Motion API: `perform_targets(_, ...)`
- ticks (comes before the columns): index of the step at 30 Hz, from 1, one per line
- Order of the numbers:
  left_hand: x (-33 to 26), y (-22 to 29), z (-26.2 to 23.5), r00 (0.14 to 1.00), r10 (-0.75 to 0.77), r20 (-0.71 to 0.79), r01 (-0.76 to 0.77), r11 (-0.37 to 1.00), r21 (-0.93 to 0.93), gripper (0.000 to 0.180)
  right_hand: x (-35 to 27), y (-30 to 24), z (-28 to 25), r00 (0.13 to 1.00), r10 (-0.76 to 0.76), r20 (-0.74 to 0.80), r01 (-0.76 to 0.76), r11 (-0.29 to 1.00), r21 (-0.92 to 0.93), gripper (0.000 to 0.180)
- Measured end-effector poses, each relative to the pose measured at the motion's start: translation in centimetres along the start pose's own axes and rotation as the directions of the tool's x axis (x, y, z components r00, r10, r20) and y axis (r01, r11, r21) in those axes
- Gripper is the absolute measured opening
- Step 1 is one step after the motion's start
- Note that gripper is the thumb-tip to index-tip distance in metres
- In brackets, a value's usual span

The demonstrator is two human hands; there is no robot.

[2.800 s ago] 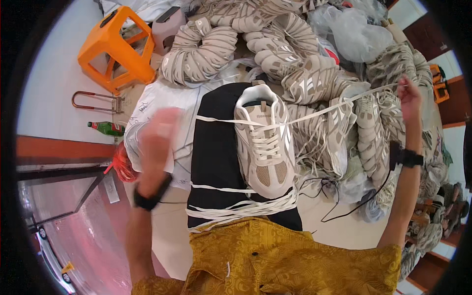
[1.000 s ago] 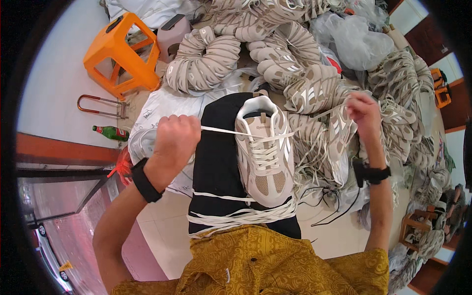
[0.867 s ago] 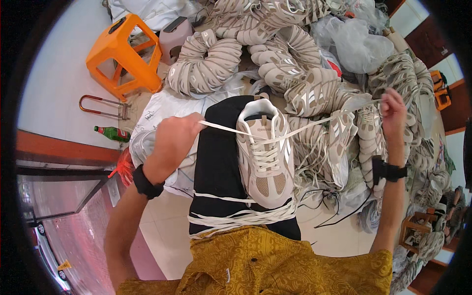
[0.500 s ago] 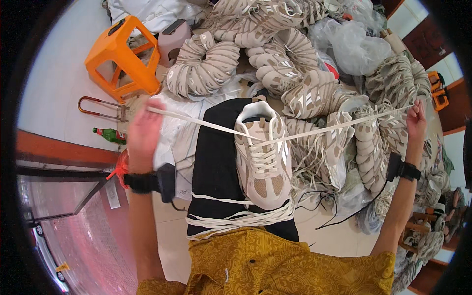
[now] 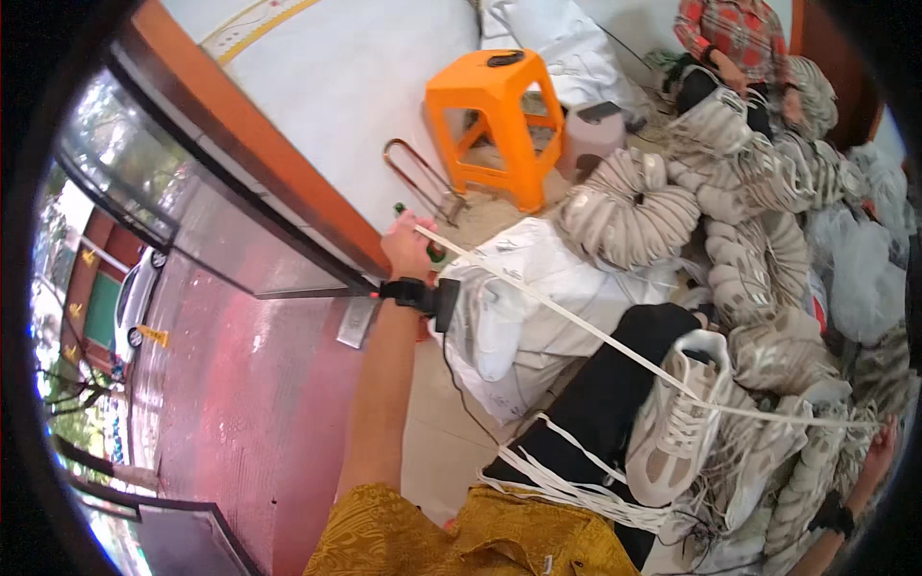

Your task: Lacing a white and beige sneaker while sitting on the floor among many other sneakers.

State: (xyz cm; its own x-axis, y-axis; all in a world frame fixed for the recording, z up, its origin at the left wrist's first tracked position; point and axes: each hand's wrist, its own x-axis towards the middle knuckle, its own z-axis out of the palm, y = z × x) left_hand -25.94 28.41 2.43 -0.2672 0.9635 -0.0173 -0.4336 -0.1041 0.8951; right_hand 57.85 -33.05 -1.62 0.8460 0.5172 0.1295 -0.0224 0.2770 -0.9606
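Note:
A beige and white sneaker rests on my black-clad leg, its toe toward me. Its cream shoelace runs taut from the upper eyelets out to both sides. My left hand grips one end, far out by the door frame. At the right rim of the view, my right hand has the other end in closed fingers, partly blurred. A bundle of loose white laces lies across my lap, below the sneaker.
Rings of nested beige shoe uppers pile up ahead and to the right. An orange stool, a white sack and clear plastic bags stand around. A person in a plaid shirt sits at the back. A glass door is at left.
The view has swung to the left, bringing the door, street and another person into sight. Both hands still pull the lace ends wide apart; the sneaker stays on my leg.

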Motion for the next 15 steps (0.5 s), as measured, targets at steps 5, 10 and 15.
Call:
perform_targets(5,-3.6,-2.2,4.2,0.929,-0.244,0.28,0.204,0.965,0.163,0.015,-5.4,1.0,10.5,0.999,-0.05,-0.008,0.03,0.714,-0.7,0.048)
perform_targets(10,-17.8,-8.2,11.3,0.582,-0.285,0.761,-0.372,0.739,0.561,0.011,-14.2,4.7,29.7,0.787,0.123,0.605,0.601,0.072,-0.796,0.041)
perform_targets(15,-26.8,-10.9,13.4,0.279,-0.102,0.955,-0.686,0.675,0.273,0.01,-19.9,4.7,41.3,0.57,0.062,0.819,0.75,0.368,-0.55,0.018)
